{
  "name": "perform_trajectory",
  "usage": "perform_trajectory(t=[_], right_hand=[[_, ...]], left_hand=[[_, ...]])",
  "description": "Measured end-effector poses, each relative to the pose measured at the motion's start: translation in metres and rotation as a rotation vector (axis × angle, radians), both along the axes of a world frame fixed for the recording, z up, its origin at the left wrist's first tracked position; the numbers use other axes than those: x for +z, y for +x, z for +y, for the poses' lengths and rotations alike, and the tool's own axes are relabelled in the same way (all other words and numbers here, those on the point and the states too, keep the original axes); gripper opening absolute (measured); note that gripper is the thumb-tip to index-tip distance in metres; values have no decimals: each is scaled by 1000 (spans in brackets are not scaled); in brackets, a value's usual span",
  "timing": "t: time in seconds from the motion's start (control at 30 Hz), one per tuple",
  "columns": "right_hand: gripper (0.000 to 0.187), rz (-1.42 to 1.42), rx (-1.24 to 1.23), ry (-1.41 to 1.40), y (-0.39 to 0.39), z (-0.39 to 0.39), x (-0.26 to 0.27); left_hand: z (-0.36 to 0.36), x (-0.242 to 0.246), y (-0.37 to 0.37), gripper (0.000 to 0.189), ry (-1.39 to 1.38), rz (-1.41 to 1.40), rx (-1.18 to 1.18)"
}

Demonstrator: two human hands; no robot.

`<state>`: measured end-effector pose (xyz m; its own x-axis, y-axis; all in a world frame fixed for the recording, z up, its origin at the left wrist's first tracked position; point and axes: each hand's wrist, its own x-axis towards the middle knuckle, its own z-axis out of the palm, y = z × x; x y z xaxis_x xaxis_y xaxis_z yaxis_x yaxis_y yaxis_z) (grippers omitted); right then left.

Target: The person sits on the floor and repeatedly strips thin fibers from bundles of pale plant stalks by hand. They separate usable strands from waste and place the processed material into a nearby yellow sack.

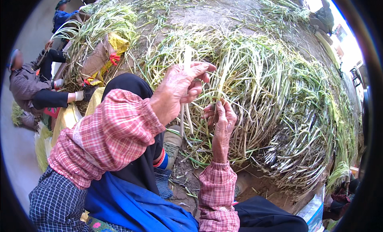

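My left hand (179, 89) is raised over the heap, thumb and fingers bent. Two pale stalks (187, 119) hang below it, and a whitish length shows above it, so they seem to be held in the palm. Lower and to the right, my right hand (223, 118) pinches the lower part of a long green stalk (223, 71) between thumb and fingers. This stalk's leaves fan out upward over the heap. Before me lies a large heap of long green and white leafy stalks (257, 79), apparently an allium crop. Checked pink sleeve covers reach both wrists.
Trimmed white stalk ends (287, 151) face me at the right. A brown and yellow sack (98, 58) leans at the left, near a seated person (30, 82). Others sit farther back. My shoe (173, 145) touches the heap's edge. A plastic bag (312, 212) lies lower right.
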<state>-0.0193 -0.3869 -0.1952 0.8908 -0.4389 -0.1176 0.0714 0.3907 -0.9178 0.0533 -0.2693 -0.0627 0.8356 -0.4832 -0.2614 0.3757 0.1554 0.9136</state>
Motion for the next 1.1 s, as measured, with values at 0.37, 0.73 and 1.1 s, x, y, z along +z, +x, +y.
perform_trajectory(t=[0.37, 0.73, 1.1], right_hand=[[23, -91, 83, -96, -4, 10, 36], [20, -125, -39, 75, -5, 21, 45], [16, -146, -181, 201, 4, 30, 30]], left_hand=[[-17, -22, 8, 19, 175, 14, 36], [-21, -20, 6, 18, 213, -180, 73], [-26, -23, 3, 19, 219, -197, 144]])
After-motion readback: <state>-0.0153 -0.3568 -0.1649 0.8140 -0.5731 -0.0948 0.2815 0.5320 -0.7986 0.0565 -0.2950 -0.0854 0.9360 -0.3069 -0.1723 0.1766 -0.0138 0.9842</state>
